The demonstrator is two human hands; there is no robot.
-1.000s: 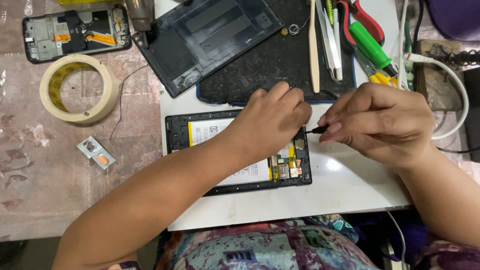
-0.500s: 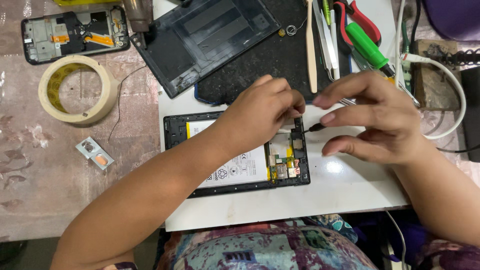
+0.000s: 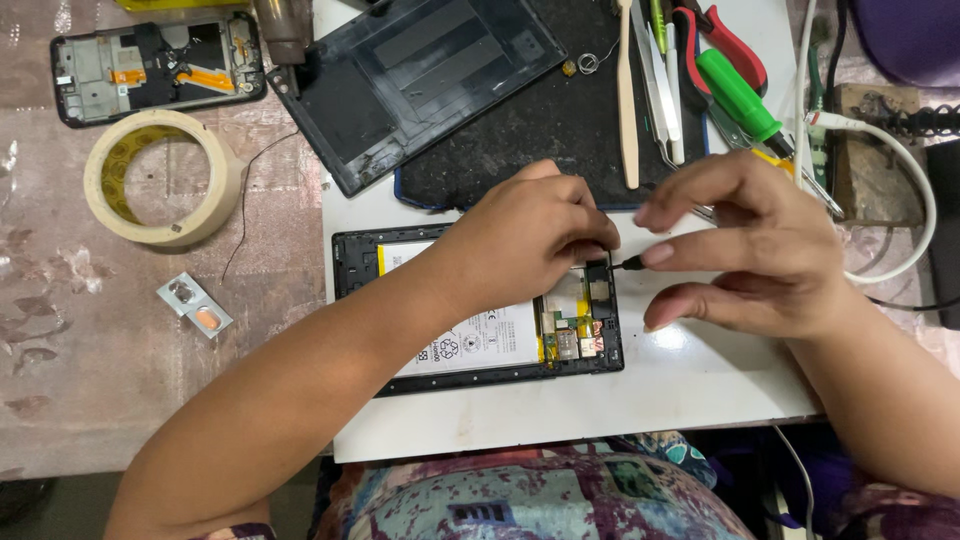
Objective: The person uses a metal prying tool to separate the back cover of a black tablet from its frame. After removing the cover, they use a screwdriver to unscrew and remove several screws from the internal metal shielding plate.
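An opened black tablet (image 3: 470, 340) lies on a white board (image 3: 680, 390), its white battery and small circuit boards exposed. My left hand (image 3: 520, 240) rests on the tablet's upper right part, fingers curled down onto the frame by the right edge. My right hand (image 3: 760, 260) hovers just right of the tablet. It pinches a thin black tool (image 3: 630, 264) whose tip points at the tablet's upper right corner, close to my left fingertips. The other right fingers are spread apart above and below the tool.
The tablet's dark back cover (image 3: 420, 80) and a black mat (image 3: 540, 130) lie behind. On the mat are a spudger (image 3: 628, 90), tweezers, a green-handled screwdriver (image 3: 740, 95) and red pliers (image 3: 730, 40). At left are a tape roll (image 3: 160, 175), a stripped phone (image 3: 150, 70) and a pill blister (image 3: 195, 305). A white cable (image 3: 900, 200) loops right.
My right hand's fingers have spread out and lifted while the tool tip stays at the tablet's upper right corner. My left hand shifted slightly up and right over that corner.
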